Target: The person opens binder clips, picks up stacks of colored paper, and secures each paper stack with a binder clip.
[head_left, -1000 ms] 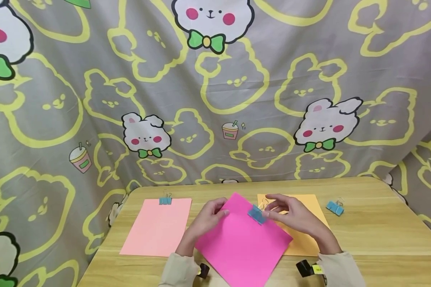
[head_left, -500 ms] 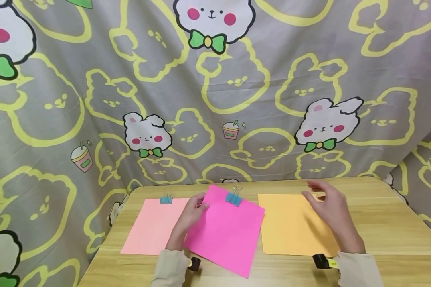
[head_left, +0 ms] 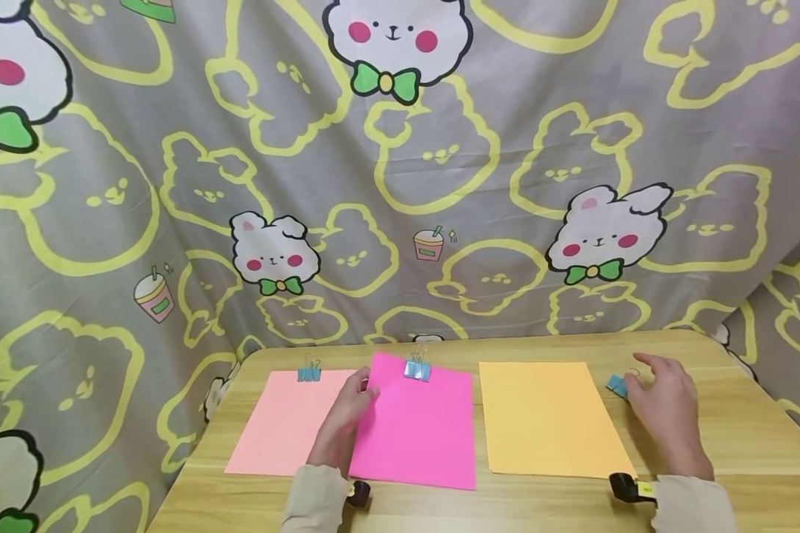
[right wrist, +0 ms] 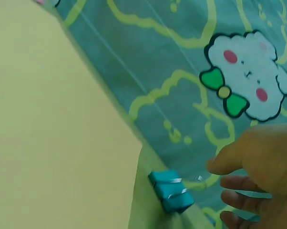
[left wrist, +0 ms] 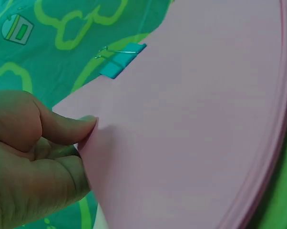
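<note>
Magenta sheets (head_left: 416, 437), clipped at the top, are over the middle of the table (head_left: 760, 437); whether they rest fully on the wood is hard to tell. It seems best to lower them level and let go only once they lie flat, since the gripped edge is bent a little.

The right hand (head_left: 667, 411) is beside the loose blue clip (head_left: 617, 386), at the far right. Its thumb and fingers are apart, pinching nothing; the thumb tip is near the clip's wire handle but, in the right wrist view, not on the blue body. A good grasp would probably take the body from both sides, leaving the wire handles free.

The left hand (head_left: 348, 407) pinches the left edge of the magenta sheets, thumb in front and fingers behind.

Around this, a grey cartoon curtain (head_left: 493, 215) hangs behind the table. Orange sheets (head_left: 547, 422) lie between the magenta sheets and the right hand. The pink sheets (head_left: 276, 429), at the left, are partly hidden by the left arm. A black wrist device (head_left: 621, 487) is beside the orange sheets' near right corner and could brush it. Smallest are the magenta sheets' clip (head_left: 417, 370) and the pink sheets' clip (head_left: 310, 374), both blue.
</note>
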Tool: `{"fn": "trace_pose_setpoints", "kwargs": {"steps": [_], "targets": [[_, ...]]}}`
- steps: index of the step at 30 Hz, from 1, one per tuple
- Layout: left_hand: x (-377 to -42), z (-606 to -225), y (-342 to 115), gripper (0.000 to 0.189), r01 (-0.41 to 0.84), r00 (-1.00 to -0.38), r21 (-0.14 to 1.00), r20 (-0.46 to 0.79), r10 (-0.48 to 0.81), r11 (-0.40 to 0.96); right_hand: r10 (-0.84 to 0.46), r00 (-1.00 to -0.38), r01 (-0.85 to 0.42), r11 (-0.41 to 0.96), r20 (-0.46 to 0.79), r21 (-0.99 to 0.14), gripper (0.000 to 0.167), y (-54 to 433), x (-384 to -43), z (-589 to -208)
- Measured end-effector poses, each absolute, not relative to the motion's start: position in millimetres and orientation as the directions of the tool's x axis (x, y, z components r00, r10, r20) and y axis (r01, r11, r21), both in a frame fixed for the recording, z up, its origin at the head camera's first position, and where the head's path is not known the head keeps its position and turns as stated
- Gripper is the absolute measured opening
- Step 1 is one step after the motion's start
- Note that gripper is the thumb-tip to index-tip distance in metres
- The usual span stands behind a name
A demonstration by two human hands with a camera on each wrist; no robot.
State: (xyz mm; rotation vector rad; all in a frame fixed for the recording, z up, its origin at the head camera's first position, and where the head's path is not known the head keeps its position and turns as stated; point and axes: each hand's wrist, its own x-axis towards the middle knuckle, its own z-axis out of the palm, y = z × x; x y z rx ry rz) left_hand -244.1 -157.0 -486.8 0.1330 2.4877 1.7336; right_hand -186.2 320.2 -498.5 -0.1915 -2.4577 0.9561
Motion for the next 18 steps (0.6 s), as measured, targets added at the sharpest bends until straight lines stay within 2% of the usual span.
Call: {"fn": "trace_pose_setpoints", "kwargs": {"steps": [4, 9, 14, 18], "targets": [[-245, -488, -156, 0.008, 0.012, -0.987, 0.932, -0.048, 0.156, 0.362, 0.292, -0.875, -0.024, 0.771, 0.386, -0.637, 0.039, 325, -187, -505], [-243, -486, -153, 0.011, 0.043, -0.993, 0.827, -0.025, 0.113, 0.56, 0.275, -0.885, -0.018, 0.785, 0.375, -0.619, 0.038, 329, -190, -509], [-238, -482, -151, 0.044, 0.044, -0.998, 0.676, 0.004, 0.056, 0.736, 0.271, -0.901, -0.004, 0.776, 0.34, -0.631, 0.038, 330, -192, -512], [-234, -481, -148, 0.064, 0.013, -1.0, 0.605, -0.005, 0.02, 0.796, 0.273, -0.902, -0.002, 0.771, 0.334, -0.636, 0.038, 331, -194, -514]]}}
